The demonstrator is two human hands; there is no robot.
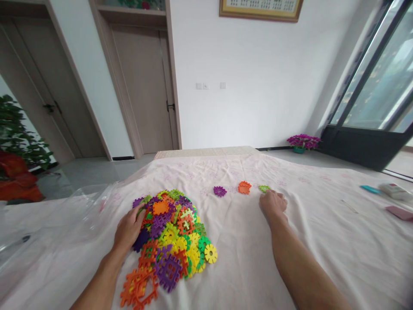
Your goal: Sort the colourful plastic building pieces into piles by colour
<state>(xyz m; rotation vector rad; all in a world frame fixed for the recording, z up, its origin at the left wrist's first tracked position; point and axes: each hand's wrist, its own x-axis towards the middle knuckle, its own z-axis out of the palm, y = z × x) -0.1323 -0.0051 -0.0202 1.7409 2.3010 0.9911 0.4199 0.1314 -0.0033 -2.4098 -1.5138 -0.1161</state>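
Note:
A heap of plastic interlocking building pieces [171, 234] in orange, purple, green and yellow lies left of centre on the cloth. My left hand [129, 226] rests against the left side of the heap, its thumb and fingers apart on the pieces. Farther right, my right hand [273, 202] has its fingers closed at a small light-green building piece [264, 188], which lies at the fingertips and is partly covered by them. To its left, a separate orange piece [244, 187] and a purple piece [220, 191] form a loose row with it.
A pale flowered cloth [232, 249] covers the surface, with wrinkles. Clear plastic bags [80, 206] lie at the left. At the right edge are a blue item [370, 189], a whitish packet [394, 191] and a dark pink item [400, 212].

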